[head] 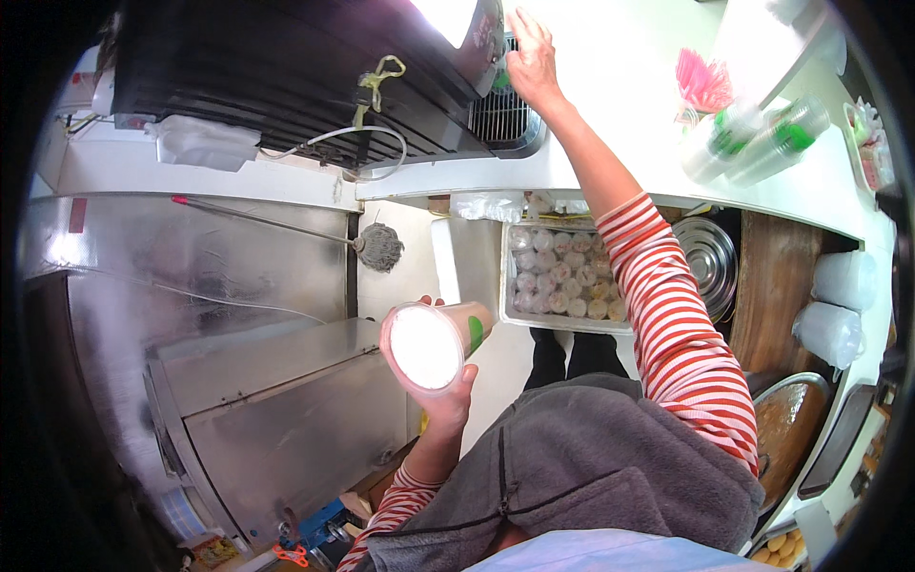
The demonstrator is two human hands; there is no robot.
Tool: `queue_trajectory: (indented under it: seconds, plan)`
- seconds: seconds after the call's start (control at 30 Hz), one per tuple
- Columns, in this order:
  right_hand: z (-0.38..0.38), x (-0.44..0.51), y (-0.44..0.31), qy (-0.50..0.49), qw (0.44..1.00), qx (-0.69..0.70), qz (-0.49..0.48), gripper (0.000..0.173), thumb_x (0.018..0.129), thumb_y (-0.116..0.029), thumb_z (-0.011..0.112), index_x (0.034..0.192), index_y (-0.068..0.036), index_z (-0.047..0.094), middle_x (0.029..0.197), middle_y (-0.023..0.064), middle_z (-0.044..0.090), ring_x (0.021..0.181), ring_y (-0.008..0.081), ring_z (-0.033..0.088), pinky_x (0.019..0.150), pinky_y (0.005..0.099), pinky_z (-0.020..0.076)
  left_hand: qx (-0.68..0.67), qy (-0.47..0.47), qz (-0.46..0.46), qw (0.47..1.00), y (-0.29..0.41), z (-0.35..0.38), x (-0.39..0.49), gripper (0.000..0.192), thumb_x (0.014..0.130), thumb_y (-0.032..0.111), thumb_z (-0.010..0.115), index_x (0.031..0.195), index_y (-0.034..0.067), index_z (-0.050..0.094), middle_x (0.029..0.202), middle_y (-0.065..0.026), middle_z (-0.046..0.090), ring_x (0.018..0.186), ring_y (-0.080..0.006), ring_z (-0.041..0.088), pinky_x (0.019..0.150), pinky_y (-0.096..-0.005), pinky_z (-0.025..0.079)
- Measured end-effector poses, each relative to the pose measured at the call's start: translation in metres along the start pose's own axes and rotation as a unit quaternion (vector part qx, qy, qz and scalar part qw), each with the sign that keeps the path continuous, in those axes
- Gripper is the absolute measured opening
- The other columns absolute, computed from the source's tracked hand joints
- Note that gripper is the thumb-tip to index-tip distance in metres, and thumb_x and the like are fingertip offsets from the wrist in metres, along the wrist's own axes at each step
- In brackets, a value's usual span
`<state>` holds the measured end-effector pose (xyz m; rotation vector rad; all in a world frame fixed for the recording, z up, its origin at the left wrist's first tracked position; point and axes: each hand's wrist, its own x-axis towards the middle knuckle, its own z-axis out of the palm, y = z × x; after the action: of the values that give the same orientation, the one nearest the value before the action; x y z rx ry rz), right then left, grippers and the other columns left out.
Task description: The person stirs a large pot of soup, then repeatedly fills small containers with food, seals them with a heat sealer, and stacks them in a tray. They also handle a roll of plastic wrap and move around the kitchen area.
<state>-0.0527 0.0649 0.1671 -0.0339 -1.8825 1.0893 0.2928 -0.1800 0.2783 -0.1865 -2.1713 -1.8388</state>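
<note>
My left hand (454,411) holds a plastic cup (482,325) with a green print, tilted so its bright white top faces me. The cup's side shows a pinkish-brown content; glare hides detail on the top. My right hand (532,68) reaches far forward to the end of a black machine (300,79). Beside its thumb side a transparent cup with green print (500,77) stands over a slotted drip tray (497,121). Whether the hand grips or only touches that cup cannot be made out.
Stacked plastic cups (775,146) and pink straws (704,79) are on the white counter (600,43). Below it sits a foam box (504,286) of wrapped round items. A mop (377,247) leans at left, above a metal cabinet (286,443). Metal lids (704,257) lie right.
</note>
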Motion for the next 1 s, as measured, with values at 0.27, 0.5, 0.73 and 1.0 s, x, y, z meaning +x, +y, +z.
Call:
queue_trajectory:
  seconds: [0.27,0.5,0.73,1.0]
  plan:
    - [-0.033,0.019,0.012,-0.149,0.978,-0.123,0.077,0.042,0.083,-0.011,0.057,0.124,-0.002,0.057,0.131,0.0186,0.052,0.117,0.0309,0.048,0.105,0.04,0.0334,0.039,0.05,0.006,0.998,0.008,-0.027,-0.024,0.108,0.06,0.045,0.088,0.138,-0.001,0.03,0.129,-0.017,0.045,0.118,-0.0281,0.05,0.101,-0.0407,0.04]
    - [-0.143,-0.052,-0.215,-0.168,0.947,0.274,-0.006,0.029,0.088,-0.002,0.059,0.116,0.006,0.061,0.123,0.0163,0.06,0.094,0.0193,0.062,0.075,0.0215,0.0513,0.088,0.098,0.027,0.991,0.026,-0.071,-0.077,0.104,0.053,0.027,0.093,0.135,0.0,0.037,0.13,-0.0129,0.046,0.12,-0.0226,0.049,0.103,-0.0367,0.04]
    - [-0.162,-0.151,-0.421,-0.649,0.623,0.319,-0.3,0.087,0.066,-0.039,0.082,0.135,0.001,0.045,0.139,0.0214,0.044,0.13,0.0398,0.041,0.109,0.0501,0.0327,0.002,0.252,-0.027,0.967,0.052,-0.117,-0.169,0.101,0.054,0.023,0.093,0.135,0.002,0.038,0.129,-0.0119,0.049,0.121,-0.0223,0.049,0.104,-0.0366,0.04]
    - [-0.189,-0.302,-0.563,-0.759,0.334,0.3,-0.471,0.098,0.07,-0.047,0.077,0.138,0.007,0.032,0.143,0.0303,0.031,0.131,0.047,0.034,0.11,0.0502,0.0279,0.141,0.465,-0.083,0.87,0.078,-0.173,-0.315,0.091,0.057,0.024,0.091,0.132,0.004,0.043,0.124,-0.0151,0.054,0.115,-0.0245,0.056,0.097,-0.0369,0.046]
